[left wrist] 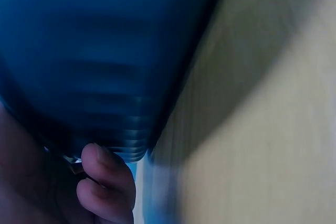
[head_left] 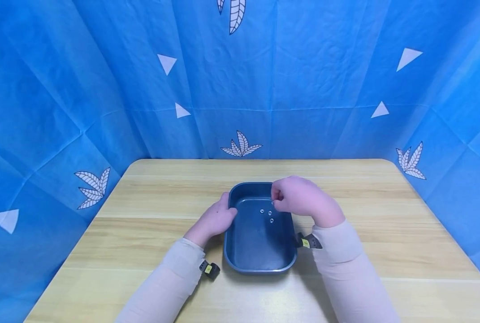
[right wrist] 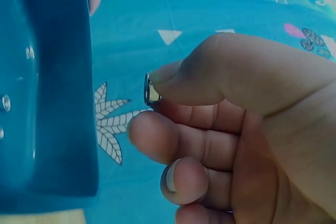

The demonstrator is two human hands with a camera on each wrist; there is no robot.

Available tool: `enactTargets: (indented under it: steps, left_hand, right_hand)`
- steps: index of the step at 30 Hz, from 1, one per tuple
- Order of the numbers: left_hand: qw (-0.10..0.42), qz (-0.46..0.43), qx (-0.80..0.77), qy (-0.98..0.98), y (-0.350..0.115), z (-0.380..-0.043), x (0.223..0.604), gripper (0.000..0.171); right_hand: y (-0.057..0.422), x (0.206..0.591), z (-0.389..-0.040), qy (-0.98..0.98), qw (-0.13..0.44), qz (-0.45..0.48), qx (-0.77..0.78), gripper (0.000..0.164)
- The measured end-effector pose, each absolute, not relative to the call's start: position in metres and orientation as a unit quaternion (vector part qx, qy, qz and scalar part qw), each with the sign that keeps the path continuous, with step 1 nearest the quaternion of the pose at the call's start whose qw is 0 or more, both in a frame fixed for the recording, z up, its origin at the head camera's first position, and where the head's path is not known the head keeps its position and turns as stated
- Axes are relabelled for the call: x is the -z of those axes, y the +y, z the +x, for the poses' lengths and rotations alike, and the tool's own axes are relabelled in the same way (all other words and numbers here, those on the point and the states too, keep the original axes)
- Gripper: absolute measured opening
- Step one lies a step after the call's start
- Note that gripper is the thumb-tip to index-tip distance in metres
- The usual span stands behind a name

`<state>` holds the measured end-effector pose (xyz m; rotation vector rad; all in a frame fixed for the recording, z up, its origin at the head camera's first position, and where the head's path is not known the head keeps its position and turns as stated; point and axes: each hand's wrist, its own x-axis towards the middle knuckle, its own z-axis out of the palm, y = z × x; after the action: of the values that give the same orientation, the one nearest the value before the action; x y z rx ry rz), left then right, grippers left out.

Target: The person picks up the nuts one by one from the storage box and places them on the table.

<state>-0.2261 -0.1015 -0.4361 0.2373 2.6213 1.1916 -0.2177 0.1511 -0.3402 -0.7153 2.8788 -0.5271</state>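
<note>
Pinching a tiny metal piece at one o'clock of the blue tray, the right hand brings its fingers nearly together; the left hand grips ten o'clock. One slack fingertip could send it bouncing out!

Bright head view, soft shadows beside the tray! Left wrist view is dim, the tabletop blurred; right wrist's sharper, glints dotting the tray.
</note>
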Motion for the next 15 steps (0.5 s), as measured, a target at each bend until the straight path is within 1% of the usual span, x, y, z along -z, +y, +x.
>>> enactTargets:
  steps: [8,15]
  left_hand:
    - [0.122,0.084,-0.410,0.900,-0.102,-0.226,0.437,0.059]
    - [0.121,0.082,-0.405,0.902,-0.102,-0.226,0.438,0.058]
  right_hand:
    - [0.171,0.340,-0.221,0.952,0.070,-0.222,0.198,0.006]
    - [0.190,0.346,-0.226,0.951,0.088,-0.192,0.226,0.011]
